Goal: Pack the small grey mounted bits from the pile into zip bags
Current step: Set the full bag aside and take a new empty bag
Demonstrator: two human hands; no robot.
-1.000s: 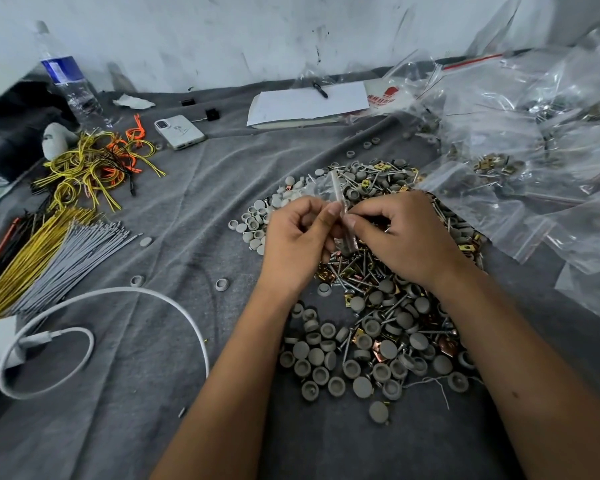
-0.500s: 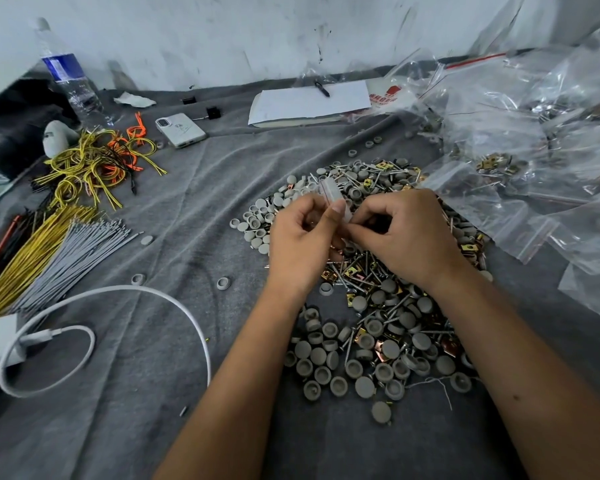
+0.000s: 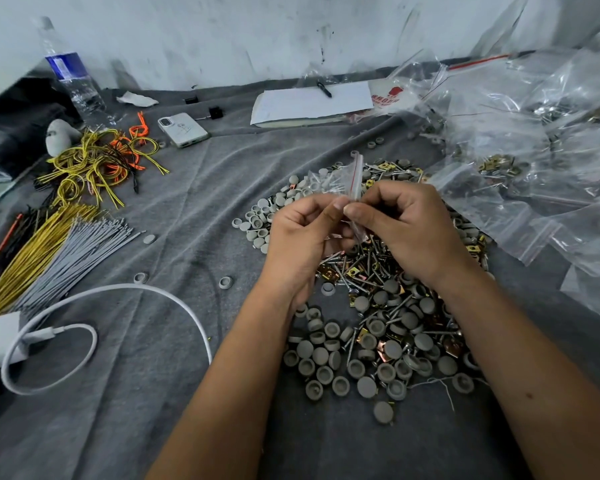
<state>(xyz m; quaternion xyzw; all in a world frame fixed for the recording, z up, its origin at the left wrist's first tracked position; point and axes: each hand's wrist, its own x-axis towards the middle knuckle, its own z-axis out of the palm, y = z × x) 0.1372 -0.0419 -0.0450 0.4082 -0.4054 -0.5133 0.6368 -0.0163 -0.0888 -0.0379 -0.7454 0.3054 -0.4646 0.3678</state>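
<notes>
Lifted and turned since a second ago, the zip bag [image 3: 340, 180] now shows its red seal strip above my knuckles at frame centre. Both my left hand [image 3: 300, 233] and right hand [image 3: 407, 225] pinch that strip between thumb and forefinger — pressing it closed, I judge, with a few parts already inside. Beneath them spreads the pile of grey bits [image 3: 371, 344] on the grey cloth [image 3: 153, 393]; filled bags [image 3: 534, 133] heap at upper right.
</notes>
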